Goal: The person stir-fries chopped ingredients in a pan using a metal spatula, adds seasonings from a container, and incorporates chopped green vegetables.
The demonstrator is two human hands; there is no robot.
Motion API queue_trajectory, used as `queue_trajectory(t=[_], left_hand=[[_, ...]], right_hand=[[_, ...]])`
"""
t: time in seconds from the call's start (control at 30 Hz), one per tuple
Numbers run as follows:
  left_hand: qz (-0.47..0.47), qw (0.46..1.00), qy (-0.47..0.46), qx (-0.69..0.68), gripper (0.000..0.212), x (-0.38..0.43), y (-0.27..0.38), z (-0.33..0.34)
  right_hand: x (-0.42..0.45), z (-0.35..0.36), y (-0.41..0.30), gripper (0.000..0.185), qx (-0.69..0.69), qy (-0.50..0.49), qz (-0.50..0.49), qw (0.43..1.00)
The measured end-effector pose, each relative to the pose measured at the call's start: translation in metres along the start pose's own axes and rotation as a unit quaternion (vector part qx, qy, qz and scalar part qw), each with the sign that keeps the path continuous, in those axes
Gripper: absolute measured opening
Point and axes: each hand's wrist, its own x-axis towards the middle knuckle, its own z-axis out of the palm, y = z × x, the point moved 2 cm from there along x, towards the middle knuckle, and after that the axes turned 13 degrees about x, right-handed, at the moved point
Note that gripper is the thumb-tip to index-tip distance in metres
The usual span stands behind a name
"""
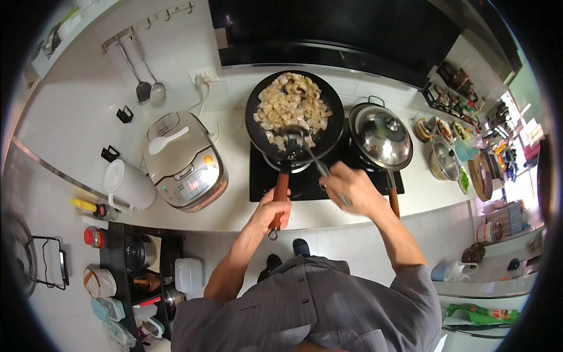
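Note:
A black frying pan (335, 110) full of pale, lightly browned sliced pieces (290, 103) sits over the left part of a black cooktop (259, 185). Its reddish wooden handle (281, 189) is gripped by my left hand (273, 211). My right hand (354, 187), slightly blurred, holds a metal spatula (321, 163) by the shaft. The spatula's head lies low in the pan among the pieces nearest the handle. To the right stands a second pan under a domed metal lid (374, 136), its wooden handle (394, 202) passing beside my right forearm.
Left of the cooktop stands a rice cooker (184, 163) with a white rice paddle (168, 140) on its lid. Two turners (157, 92) hang on the wall. A lidded steel pot (443, 160), small dishes and a round board (480, 176) line the right counter. Overhead is a black range hood (334, 31).

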Motion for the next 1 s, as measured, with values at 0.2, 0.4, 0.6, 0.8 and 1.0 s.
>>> queue_trajectory(t=[0.2, 0.4, 0.6, 0.8, 1.0], left_hand=[[0.008, 1.0, 0.002, 0.007, 0.029, 0.017, 0.001, -0.008], [-0.012, 1.0, 0.011, 0.005, 0.027, -0.003, -0.005, 0.01], [-0.023, 0.999, 0.029, -0.005, 0.023, -0.01, 0.013, 0.014], [-0.031, 0.999, 0.027, -0.009, 0.018, 0.025, 0.046, 0.017], [-0.09, 0.99, 0.07, -0.081, 0.014, -0.023, 0.055, 0.029]], right_hand=[[0.004, 0.025, 0.012, 0.016, -0.018, 0.018, -0.019, 0.999], [0.011, 0.041, 0.057, 0.022, -0.028, 0.054, -0.006, 0.998], [-0.007, 0.012, -0.003, 0.024, 0.077, -0.004, 0.004, 0.997], [0.018, 0.003, 0.04, 0.021, 0.039, -0.001, 0.017, 0.999], [0.019, -0.028, 0.007, 0.017, 0.117, -0.033, 0.053, 0.991]])
